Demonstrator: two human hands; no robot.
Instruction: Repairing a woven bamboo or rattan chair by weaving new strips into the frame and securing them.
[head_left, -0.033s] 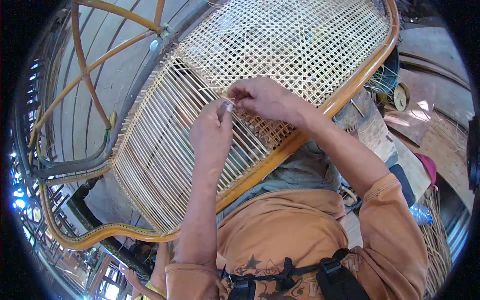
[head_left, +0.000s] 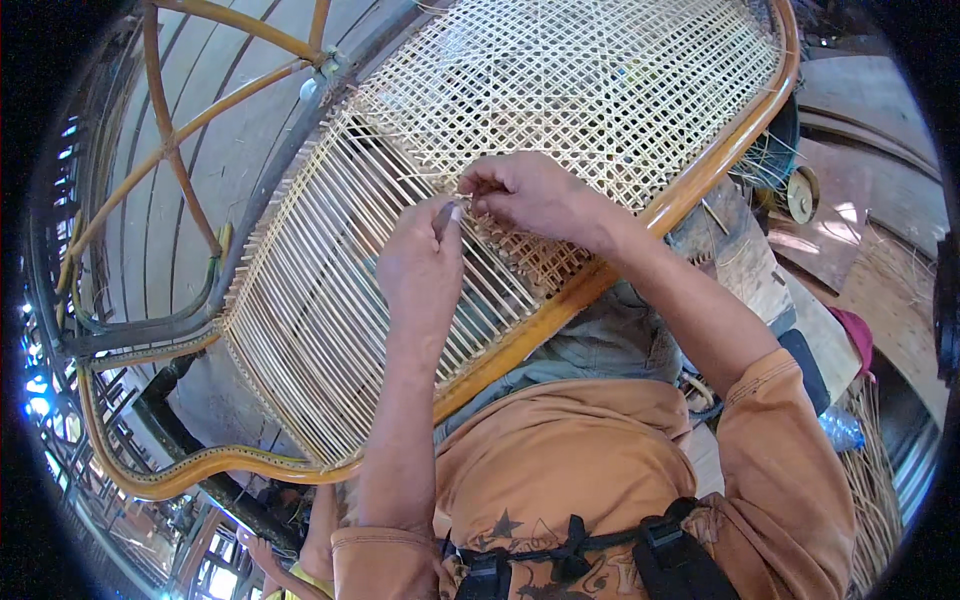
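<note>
A curved brown rattan chair frame (head_left: pixel 545 318) lies across my lap, filled with pale cane. Its far right part carries an open mesh of woven cane (head_left: pixel 560 75); the nearer left part has only parallel cane strands (head_left: pixel 330 240). My right hand (head_left: pixel 535 195) is closed, thumb and fingers pinching a thin cane strand at the edge of the mesh. Close against it, my left hand (head_left: pixel 420 260) is closed too, its thumb and forefinger pinched at the same strand above the parallel strands. The strand is mostly hidden by my fingers.
Crossed rattan poles (head_left: pixel 170 145) of another frame stand at the upper left. A plastic bottle (head_left: pixel 842 428) and a bundle of cane (head_left: pixel 872 490) lie at the right, near wooden boards (head_left: pixel 835 200). Another person's arm (head_left: pixel 275 565) shows at the lower left.
My hands stay at the same spot, with only a very slight shift of the fingers. The frame has not moved.
</note>
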